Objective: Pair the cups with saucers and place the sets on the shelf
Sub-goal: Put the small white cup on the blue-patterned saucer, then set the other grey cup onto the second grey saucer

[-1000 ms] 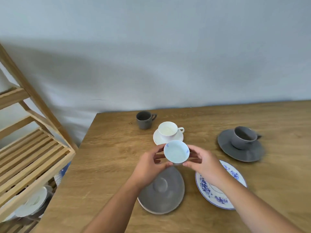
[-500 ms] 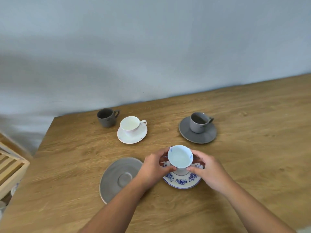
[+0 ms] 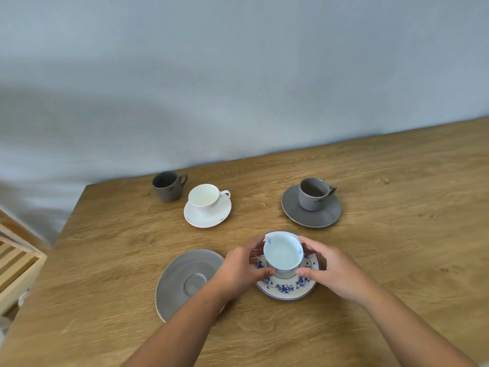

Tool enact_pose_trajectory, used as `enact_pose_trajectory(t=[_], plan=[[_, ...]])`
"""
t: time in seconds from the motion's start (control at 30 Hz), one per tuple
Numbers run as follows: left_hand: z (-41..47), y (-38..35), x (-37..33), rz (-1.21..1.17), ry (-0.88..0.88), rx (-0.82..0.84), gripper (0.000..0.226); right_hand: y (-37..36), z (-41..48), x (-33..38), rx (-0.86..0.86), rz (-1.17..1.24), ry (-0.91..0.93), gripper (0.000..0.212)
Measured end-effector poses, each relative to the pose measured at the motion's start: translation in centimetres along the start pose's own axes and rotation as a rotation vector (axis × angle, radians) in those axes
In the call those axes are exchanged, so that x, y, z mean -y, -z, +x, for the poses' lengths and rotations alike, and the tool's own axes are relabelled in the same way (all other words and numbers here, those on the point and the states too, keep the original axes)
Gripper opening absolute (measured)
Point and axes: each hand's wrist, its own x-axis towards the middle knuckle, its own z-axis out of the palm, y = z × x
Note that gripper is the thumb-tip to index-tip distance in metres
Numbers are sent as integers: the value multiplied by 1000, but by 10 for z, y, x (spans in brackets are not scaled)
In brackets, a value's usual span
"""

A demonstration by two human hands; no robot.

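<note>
A white cup with blue flowers (image 3: pixel 283 254) stands on the blue-flowered saucer (image 3: pixel 284 288) at the table's near middle. My left hand (image 3: pixel 239 268) and my right hand (image 3: pixel 330 266) hold the cup from either side. An empty grey saucer (image 3: pixel 182 282) lies just left of it, partly under my left wrist. Farther back, a white cup (image 3: pixel 205 198) sits on a white saucer (image 3: pixel 209 218), a grey cup (image 3: pixel 313 193) sits on a grey saucer (image 3: pixel 312 215), and a dark grey cup (image 3: pixel 168 185) stands alone on the table.
The wooden table (image 3: pixel 397 234) ends at a grey wall at the back and at its left edge. A corner of the wooden slatted shelf (image 3: pixel 18 263) shows at the far left, lower than the tabletop.
My hands carried the blue-flowered cup to the right from above the empty grey saucer and lowered it onto the blue-flowered saucer. The view swung right, so the shelf slid mostly out of frame.
</note>
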Motion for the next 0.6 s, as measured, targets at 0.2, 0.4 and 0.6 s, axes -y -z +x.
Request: enact_pose_trajectory(t=[0.2,0.4,0.6], plan=[[11,78,-12,0,-29,-99,81,43,31,36,-88,19,120,53],[25,171,-11,-33,32,-352,70,15,106,115,-94,46,296,31],[56,232,14,-67,124,-471,70,-37,208,180,60,-101,307,42]])
